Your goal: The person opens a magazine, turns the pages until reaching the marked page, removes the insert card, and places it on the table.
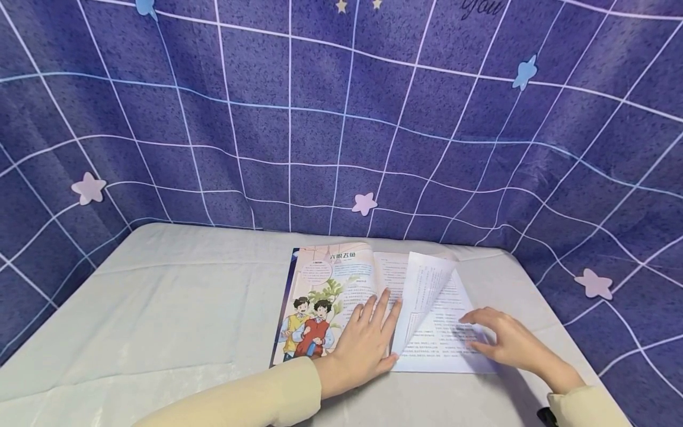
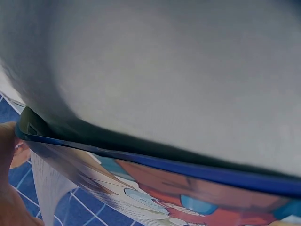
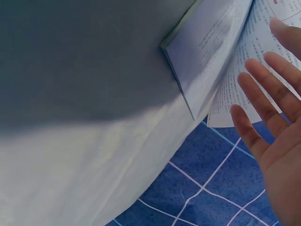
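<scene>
An open magazine (image 1: pixel 384 273) lies with its left page showing a coloured drawing of two figures and its right side full of printed text. One loose page (image 1: pixel 427 284) stands half lifted near the middle, its top corner folded over. My left hand (image 1: pixel 360 344) rests across the inner part of the magazine, fingers straight and slightly spread, thumb at the foot of the lifted page. Over the right page's edge is my right hand (image 1: pixel 507 341), its fingers relaxed and apart. In the right wrist view its spread fingers (image 3: pixel 261 96) hold nothing.
The magazine lies on a table with a pale cloth (image 1: pixel 160 308). Behind and to the right hangs a dark blue curtain (image 1: pixel 256 136) with a white grid and star shapes. A dark band (image 1: pixel 546 417) shows at the right sleeve's cuff.
</scene>
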Motion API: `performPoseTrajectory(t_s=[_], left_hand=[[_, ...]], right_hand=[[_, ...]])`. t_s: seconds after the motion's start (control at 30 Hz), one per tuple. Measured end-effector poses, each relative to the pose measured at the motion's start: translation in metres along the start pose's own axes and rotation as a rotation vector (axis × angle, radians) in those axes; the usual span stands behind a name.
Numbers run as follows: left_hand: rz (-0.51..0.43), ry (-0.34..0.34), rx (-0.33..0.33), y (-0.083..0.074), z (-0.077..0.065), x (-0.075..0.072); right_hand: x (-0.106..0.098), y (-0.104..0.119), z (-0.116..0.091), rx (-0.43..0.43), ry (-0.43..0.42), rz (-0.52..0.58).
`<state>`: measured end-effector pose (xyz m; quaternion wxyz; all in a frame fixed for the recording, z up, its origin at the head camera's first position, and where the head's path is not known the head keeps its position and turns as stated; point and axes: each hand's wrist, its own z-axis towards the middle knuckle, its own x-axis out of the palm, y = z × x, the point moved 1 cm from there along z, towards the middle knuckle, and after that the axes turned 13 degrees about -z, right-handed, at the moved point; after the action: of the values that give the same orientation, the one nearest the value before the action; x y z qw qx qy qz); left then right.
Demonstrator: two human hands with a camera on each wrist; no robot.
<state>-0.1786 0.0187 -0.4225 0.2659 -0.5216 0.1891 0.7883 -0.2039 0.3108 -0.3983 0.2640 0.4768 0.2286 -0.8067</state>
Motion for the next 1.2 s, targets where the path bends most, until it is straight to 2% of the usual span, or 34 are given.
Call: performPoseTrajectory(t_s=[0.3,0.53,0.83,1.2], left_hand=[[0.03,-0.033,0.015,0.001,0.0,0.001],[0.018,-0.017,0.038,0.002,-0.001,0.001],[-0.038,0.009,0.11,0.005,-0.003,0.004],[-0.138,0.061,0.127,0.01,-0.005,0.005]], right_hand=[[0.002,0.002,-0.005,-0.003,0.007,0.0],[0.002,0.003,-0.007,0.011,0.055,0.004],[0.006,0.004,-0.01,0.0,0.081,0.011],[0.007,0.004,-0.013,-0.041,0.096,0.028]])
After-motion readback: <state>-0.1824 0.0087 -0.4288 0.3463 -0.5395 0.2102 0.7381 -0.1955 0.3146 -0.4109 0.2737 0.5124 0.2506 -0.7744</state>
